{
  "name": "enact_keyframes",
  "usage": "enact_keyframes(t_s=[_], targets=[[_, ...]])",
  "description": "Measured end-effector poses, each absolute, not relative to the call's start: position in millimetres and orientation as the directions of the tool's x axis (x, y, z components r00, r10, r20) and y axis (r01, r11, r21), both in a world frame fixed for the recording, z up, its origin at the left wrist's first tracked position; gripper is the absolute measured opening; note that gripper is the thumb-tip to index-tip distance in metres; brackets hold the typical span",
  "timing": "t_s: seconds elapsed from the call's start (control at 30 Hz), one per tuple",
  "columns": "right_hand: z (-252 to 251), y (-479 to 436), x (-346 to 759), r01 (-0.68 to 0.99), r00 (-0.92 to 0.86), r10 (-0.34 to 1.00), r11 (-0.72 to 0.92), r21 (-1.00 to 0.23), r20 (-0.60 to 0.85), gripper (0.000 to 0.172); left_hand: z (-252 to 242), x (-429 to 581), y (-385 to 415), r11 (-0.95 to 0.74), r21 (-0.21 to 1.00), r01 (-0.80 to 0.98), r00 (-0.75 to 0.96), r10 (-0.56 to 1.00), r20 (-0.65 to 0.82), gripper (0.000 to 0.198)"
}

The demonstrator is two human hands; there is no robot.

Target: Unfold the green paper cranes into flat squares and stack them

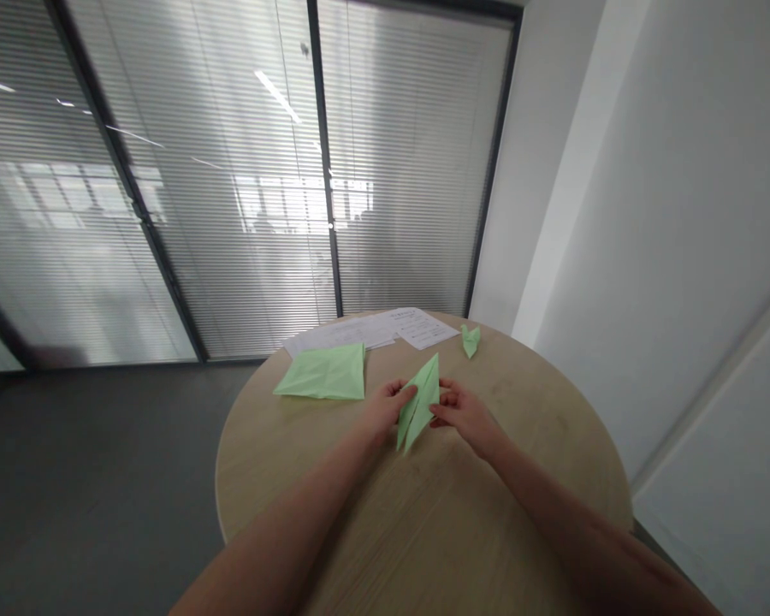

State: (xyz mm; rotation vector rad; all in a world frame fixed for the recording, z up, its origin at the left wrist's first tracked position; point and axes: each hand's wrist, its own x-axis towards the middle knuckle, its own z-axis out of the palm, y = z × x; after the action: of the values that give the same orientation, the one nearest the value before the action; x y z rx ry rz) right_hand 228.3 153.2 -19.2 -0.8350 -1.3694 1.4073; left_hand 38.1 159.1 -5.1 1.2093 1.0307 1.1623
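Between my two hands is a folded piece of green paper (423, 396), a long diamond with a slit running down to two lower points. My left hand (388, 408) pinches its left edge, thumb lying on the front face. On the opposite edge, the fingers of my right hand (465, 414) are closed on the paper, some of them behind it. The paper is held tilted, just over the round wooden table (488, 513). What lies behind the paper is hidden.
Green paper sheets (324, 372) lie at the table's left. Printed white sheets (423, 328) rest along the far edge. A small folded green paper figure (470, 340) stands at the far right. Beyond are a glass partition with blinds (404, 171) and a white wall (680, 214).
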Motion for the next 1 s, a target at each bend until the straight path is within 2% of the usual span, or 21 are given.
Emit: enact_keyframes(t_s=[0.1,0.2,0.33,0.47,0.6,0.83,0.93,1.0], targets=[[-18.8,152.7,228.7,-0.17,-0.313,0.94,0.081,-0.982,0.132,0.048,-4.0,38.4,158.3,0.022,0.993,-0.119,0.14,0.99,-0.005,0.046],[-18.8,152.6,230.1,-0.214,-0.293,0.949,0.051,-0.975,0.114,0.044,-1.0,38.1,157.6,0.048,0.991,-0.125,0.184,0.983,-0.024,0.046],[-20.5,153.9,231.3,-0.255,-0.282,0.956,0.01,-0.967,0.084,0.045,-0.2,36.4,158.7,0.02,0.998,-0.064,0.198,0.98,-0.007,0.042],[-24.2,155.7,229.9,-0.189,-0.289,0.955,0.016,-0.982,0.071,0.05,-3.4,35.5,160.5,-0.002,1.0,-0.025,0.194,0.981,0.007,0.043],[-23.8,155.5,228.6,-0.117,-0.271,0.959,0.05,-0.992,0.08,0.052,-4.3,36.5,161.5,0.003,0.999,-0.042,0.196,0.981,0.005,0.046],[-18.7,154.0,229.3,-0.15,-0.259,0.961,0.063,-0.987,0.101,0.046,-2.1,37.6,161.8,-0.04,0.996,-0.074,0.196,0.979,0.054,0.044],[-20.1,155.2,229.3,-0.159,-0.222,0.97,0.069,-0.985,0.104,0.048,-0.5,38.0,161.3,-0.086,0.993,-0.082,0.159,0.982,0.098,0.051],[-20.9,155.8,229.5,-0.161,-0.206,0.974,0.065,-0.985,0.098,0.051,1.0,38.8,160.8,-0.111,0.991,-0.077,0.144,0.982,0.121,0.046]])
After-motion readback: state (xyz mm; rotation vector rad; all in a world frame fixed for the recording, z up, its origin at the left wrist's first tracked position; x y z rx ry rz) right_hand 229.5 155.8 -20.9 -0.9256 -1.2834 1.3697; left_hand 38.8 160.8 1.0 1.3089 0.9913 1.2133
